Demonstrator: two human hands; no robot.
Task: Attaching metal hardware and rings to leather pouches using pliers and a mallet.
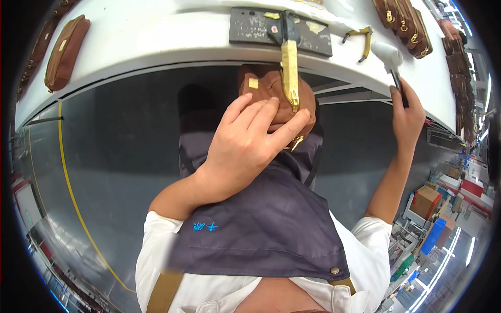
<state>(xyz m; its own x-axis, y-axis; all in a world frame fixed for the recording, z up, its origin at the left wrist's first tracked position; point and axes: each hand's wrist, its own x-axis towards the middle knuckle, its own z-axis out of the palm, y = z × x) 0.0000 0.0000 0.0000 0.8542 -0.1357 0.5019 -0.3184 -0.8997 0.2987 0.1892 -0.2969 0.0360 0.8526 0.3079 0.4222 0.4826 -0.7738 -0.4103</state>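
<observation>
A brown zippered pouch (307,96) sits at the table's near edge, around the end of a narrow arm wrapped in yellow tape (289,65). My left hand (242,148) grips the pouch from the near side, its fingers over the fabric and thumb by the gold zipper pull (295,99). A small gold-coloured tag (253,83) shows on the pouch. Out to the right, my right hand (409,117) is closed round the black handle of a hammer with a pale head (387,53), held apart from the pouch. The pouch's underside is hidden.
The arm is fixed to a dark metal plate (245,36) on the white table (156,44). Yellow-handled pliers (366,47) lie right of it. More brown pouches (67,55) stand at the left, with several zippered ones (409,26) at the far right.
</observation>
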